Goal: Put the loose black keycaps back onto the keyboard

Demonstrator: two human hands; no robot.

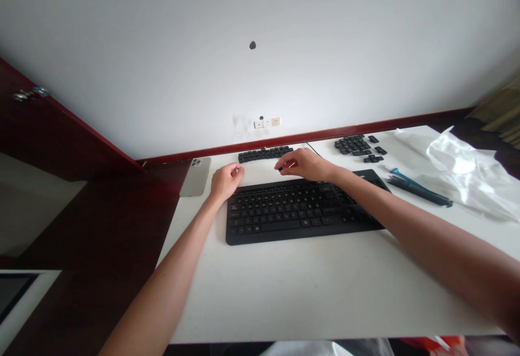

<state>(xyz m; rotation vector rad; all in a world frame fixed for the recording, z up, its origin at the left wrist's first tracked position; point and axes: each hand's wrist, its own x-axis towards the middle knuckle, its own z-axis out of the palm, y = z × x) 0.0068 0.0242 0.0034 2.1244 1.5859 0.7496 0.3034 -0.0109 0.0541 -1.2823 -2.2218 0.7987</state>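
With 12 o'clock toward the wall, the black keyboard (pixel 280 208) lies on the white table (pixel 317 285) at 6 o'clock from the right hand's fingers, its long axis running nearly 9 to 3, the 3 o'clock end slightly nearer the wall. The right hand (pixel 306 163) reaches past the keyboard's far edge, thumb and fingers pinched on a small black keycap (pixel 280 169). A row of loose keycaps (pixel 264 154) lies just beyond, around 11 o'clock from those fingers, its long axis also about 9 to 3; the right hand looks the nearer one. The left hand (pixel 224 181) is by the keyboard's 10 o'clock corner, fingers curled; whether they grip anything, I cannot tell. A phone (pixel 195 177) lies at 9 o'clock from it, and a keycap cluster (pixel 351 144) at 2 o'clock from the right hand.
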